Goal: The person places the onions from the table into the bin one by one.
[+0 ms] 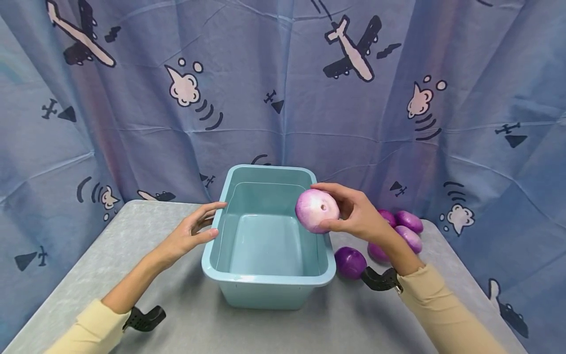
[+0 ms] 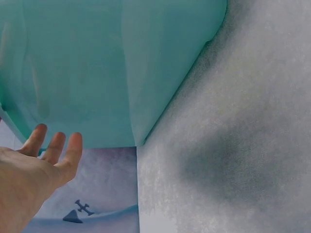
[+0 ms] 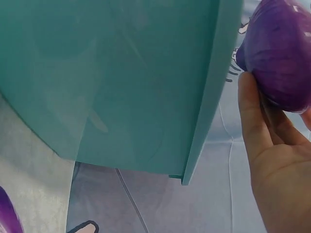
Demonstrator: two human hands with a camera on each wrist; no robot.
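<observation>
Onion (image 1: pixel 316 210): pinched in right hand (image 1: pixel 358 214) over bin (image 1: pixel 267 282) rim, above the hollow. Left hand (image 1: pixel 187 236), fingers spread, braces bin's side (steadying it). Spare onions (image 1: pixel 400 231) on surface (image 1: pixel 132 275).

The light is bright, soft and even, seemingly from above, with a pale sheen on the held onion (image 1: pixel 317 210) and along the front rim of the bin (image 1: pixel 265 280). The head view stays sharp but bends the curtain (image 1: pixel 274 88) outward at its edges. Both wrist views are softer and close-up; a blurry dark shadow lies on the table (image 2: pixel 228 165).
</observation>
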